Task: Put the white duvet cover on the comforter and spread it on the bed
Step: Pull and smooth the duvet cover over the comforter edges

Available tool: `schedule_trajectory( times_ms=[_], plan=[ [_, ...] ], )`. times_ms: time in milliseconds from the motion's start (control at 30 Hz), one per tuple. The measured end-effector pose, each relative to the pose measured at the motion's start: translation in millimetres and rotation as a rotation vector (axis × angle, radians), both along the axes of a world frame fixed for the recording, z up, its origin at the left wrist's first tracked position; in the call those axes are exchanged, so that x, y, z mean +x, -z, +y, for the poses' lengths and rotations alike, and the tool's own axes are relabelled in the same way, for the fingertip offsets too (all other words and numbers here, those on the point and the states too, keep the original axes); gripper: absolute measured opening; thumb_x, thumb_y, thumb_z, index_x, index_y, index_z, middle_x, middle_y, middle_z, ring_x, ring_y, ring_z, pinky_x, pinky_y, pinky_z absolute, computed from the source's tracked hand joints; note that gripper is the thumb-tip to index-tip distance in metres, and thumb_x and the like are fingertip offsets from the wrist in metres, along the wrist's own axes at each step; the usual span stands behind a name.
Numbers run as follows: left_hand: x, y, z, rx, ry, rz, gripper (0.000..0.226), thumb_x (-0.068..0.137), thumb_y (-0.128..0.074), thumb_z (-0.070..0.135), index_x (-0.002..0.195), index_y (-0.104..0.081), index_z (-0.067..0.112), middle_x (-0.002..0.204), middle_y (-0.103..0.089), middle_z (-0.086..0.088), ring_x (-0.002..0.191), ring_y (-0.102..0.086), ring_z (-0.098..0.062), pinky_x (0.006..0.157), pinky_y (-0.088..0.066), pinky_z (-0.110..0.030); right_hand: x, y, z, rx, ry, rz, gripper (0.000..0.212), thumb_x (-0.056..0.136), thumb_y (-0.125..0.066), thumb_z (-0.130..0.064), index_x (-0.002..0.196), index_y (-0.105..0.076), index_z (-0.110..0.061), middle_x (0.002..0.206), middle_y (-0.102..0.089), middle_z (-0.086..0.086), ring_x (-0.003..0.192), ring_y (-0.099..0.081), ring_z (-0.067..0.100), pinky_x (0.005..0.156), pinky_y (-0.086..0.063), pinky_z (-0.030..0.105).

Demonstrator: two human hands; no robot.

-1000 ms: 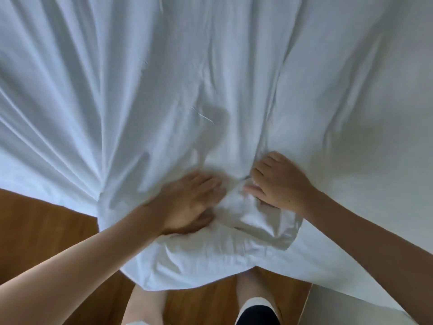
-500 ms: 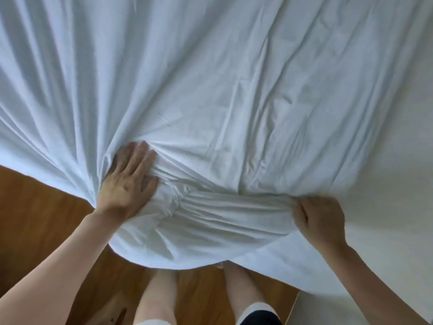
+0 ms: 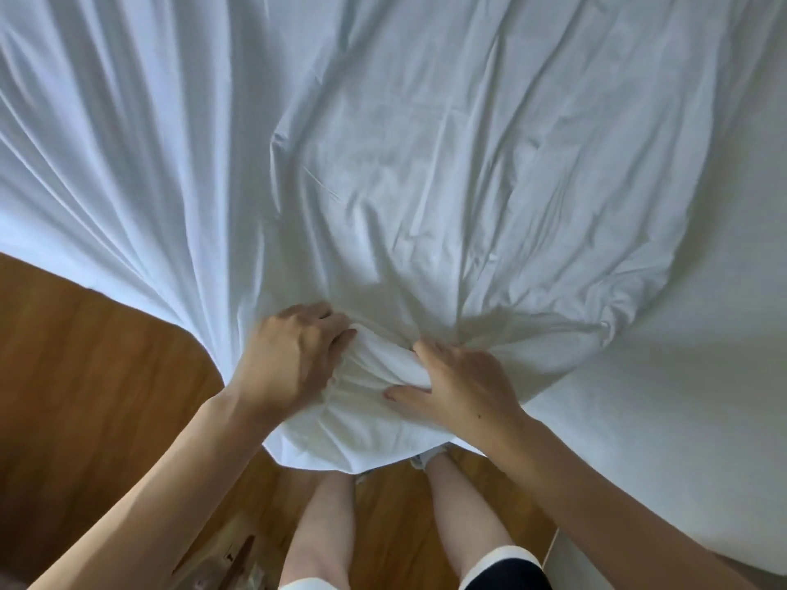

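— Where is the duvet cover?
— The white duvet cover (image 3: 383, 163) fills the upper two thirds of the frame, spread over the bed (image 3: 702, 376). Its folds run down from the upper left and upper right and gather into a bunched corner at the lower centre, which hangs off the bed's edge above the floor.

— And the hands?
— Both are on that bunch, close together. The left hand (image 3: 294, 355) sits on its left side, fingers curled down into the gathered cloth, gripping it. The right hand (image 3: 460, 385) lies just beside it on the right, thumb pointing left across the cloth and the other fingers bent into a fold. A puff of white fabric bulges up between the two.

— Can you see the comforter?
— I cannot tell it apart from the cover; everything there is white cloth.

— What else is around?
— A wooden floor (image 3: 85, 376) shows at the lower left and under the bunch. The person's bare legs (image 3: 323, 525) stand at the bottom centre, with dark shorts edged in white at the bottom of the frame.
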State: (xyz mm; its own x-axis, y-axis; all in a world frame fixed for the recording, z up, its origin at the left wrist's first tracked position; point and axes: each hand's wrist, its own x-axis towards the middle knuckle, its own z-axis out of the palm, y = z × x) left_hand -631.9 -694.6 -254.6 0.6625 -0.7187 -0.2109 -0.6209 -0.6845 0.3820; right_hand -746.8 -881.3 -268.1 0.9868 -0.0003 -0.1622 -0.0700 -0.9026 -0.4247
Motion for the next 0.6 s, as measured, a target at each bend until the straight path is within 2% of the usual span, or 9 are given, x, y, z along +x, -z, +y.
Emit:
schedule_trajectory(
  times_ms=[33,100,167,233,300,333,400,500,600],
  plan=[
    [-5,-5,-2,-0.046,-0.023,0.036,0.033,0.092,-0.04,0.035,0.068,-0.053,0.017,0.064,-0.052,0.004,0.058,-0.056,-0.026,0.048,-0.041,-0.031,-9,-3,0,0.021,0.0,-0.022,0.053,0.075,-0.052,-0.068,0.069,-0.047,-0.016,0.05,-0.048,-0.006,0.039,-0.049,0.015,0.04,-0.023,0.02],
    [-10,-14,2,-0.107,-0.251,0.114,0.03,0.091,-0.044,0.031,0.066,-0.052,0.016,0.06,-0.052,0.003,0.058,-0.052,-0.025,0.051,-0.039,-0.031,-31,-9,-8,0.041,0.003,-0.1,0.049,0.078,-0.053,-0.065,0.068,-0.045,-0.017,0.051,-0.045,-0.008,0.04,-0.045,0.011,0.043,-0.025,0.018],
    [-3,-12,20,-0.018,-0.55,0.136,0.03,0.092,-0.05,0.026,0.066,-0.058,0.011,0.063,-0.057,-0.004,0.063,-0.055,-0.033,0.055,-0.037,-0.033,-62,-16,-22,0.021,0.015,-0.186,0.048,0.085,-0.054,-0.061,0.065,-0.043,-0.018,0.05,-0.041,-0.006,0.041,-0.042,0.011,0.047,-0.024,0.018],
    [-5,-3,35,0.071,-0.606,0.084,0.031,0.092,-0.053,0.018,0.066,-0.062,0.006,0.07,-0.06,-0.006,0.065,-0.057,-0.037,0.056,-0.038,-0.033,-110,-14,-42,-0.058,-0.025,-0.256,0.042,0.088,-0.06,-0.045,0.062,-0.042,-0.017,0.05,-0.04,-0.001,0.044,-0.04,0.016,0.05,-0.026,0.021],
    [-26,1,33,0.101,-0.494,0.038,0.03,0.089,-0.052,0.014,0.062,-0.062,0.007,0.071,-0.06,-0.002,0.057,-0.056,-0.03,0.048,-0.042,-0.031,-157,-5,-57,-0.142,-0.076,-0.25,0.03,0.072,-0.071,-0.015,0.068,-0.042,-0.019,0.053,-0.046,0.001,0.054,-0.042,0.021,0.056,-0.032,0.026],
    [-39,2,28,0.105,-0.427,0.018,0.028,0.086,-0.051,0.015,0.059,-0.059,0.009,0.068,-0.058,-0.001,0.053,-0.054,-0.026,0.044,-0.041,-0.03,-174,1,-60,-0.171,-0.091,-0.209,0.031,0.067,-0.068,-0.007,0.072,-0.04,-0.02,0.056,-0.049,0.002,0.06,-0.042,0.022,0.06,-0.034,0.028],
    [-58,2,22,0.108,-0.275,0.032,0.027,0.084,-0.048,0.016,0.058,-0.054,0.012,0.066,-0.055,0.0,0.057,-0.052,-0.023,0.044,-0.041,-0.032,-194,15,-62,-0.239,-0.119,-0.117,0.025,0.071,-0.055,-0.002,0.075,-0.039,-0.021,0.063,-0.051,0.002,0.066,-0.04,0.022,0.065,-0.034,0.029],
    [-58,5,32,0.02,0.03,0.174,0.015,0.078,-0.046,0.02,0.063,-0.048,0.017,0.068,-0.05,0.004,0.065,-0.045,-0.02,0.058,-0.043,-0.035,-185,22,-69,-0.216,-0.271,-0.003,0.017,0.067,-0.059,-0.01,0.077,-0.049,-0.02,0.069,-0.055,-0.001,0.066,-0.051,0.02,0.067,-0.037,0.029],
    [-42,-5,24,-0.001,0.188,0.285,0.011,0.079,-0.051,0.028,0.073,-0.054,0.019,0.076,-0.053,0.006,0.07,-0.047,-0.017,0.061,-0.046,-0.034,-150,7,-74,-0.118,-0.288,0.118,0.036,0.056,-0.078,-0.039,0.084,-0.067,-0.02,0.077,-0.065,-0.005,0.065,-0.062,0.015,0.057,-0.045,0.025]
  ],
)
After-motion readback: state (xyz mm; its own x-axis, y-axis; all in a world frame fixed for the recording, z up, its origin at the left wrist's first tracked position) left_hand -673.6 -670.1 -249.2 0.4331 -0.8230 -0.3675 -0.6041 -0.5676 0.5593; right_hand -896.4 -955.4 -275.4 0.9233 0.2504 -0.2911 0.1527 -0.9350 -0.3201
